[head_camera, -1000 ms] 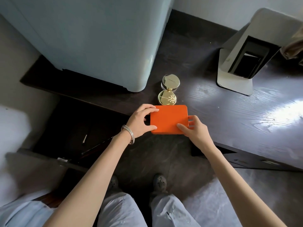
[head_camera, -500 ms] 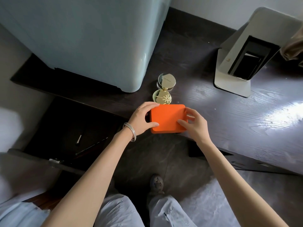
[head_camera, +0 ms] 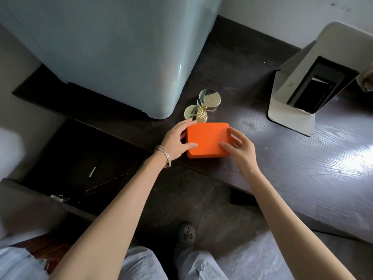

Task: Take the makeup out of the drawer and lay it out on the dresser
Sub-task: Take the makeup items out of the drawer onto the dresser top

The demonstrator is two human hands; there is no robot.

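An orange rectangular makeup case (head_camera: pixel 206 139) lies flat near the front edge of the dark wooden dresser top (head_camera: pixel 292 162). My left hand (head_camera: pixel 178 141) grips its left side, and my right hand (head_camera: pixel 240 147) holds its right side. Just behind the case sit a gold round compact (head_camera: pixel 195 115) and a gold-lidded jar (head_camera: pixel 209 102), touching each other. The open dark drawer (head_camera: pixel 80 156) is at lower left, with a small brush (head_camera: pixel 92 172) and a thin pencil-like stick (head_camera: pixel 107 181) lying inside.
A large pale blue appliance (head_camera: pixel 113 47) stands on the dresser's left part, close behind the compacts. A white standing mirror (head_camera: pixel 308 77) tilts at the back right. My shoe (head_camera: pixel 186 237) and legs are below, on the floor.
Both hands have shifted the orange case a little further onto the dresser, closer to the gold compact. My grip on it stays the same.
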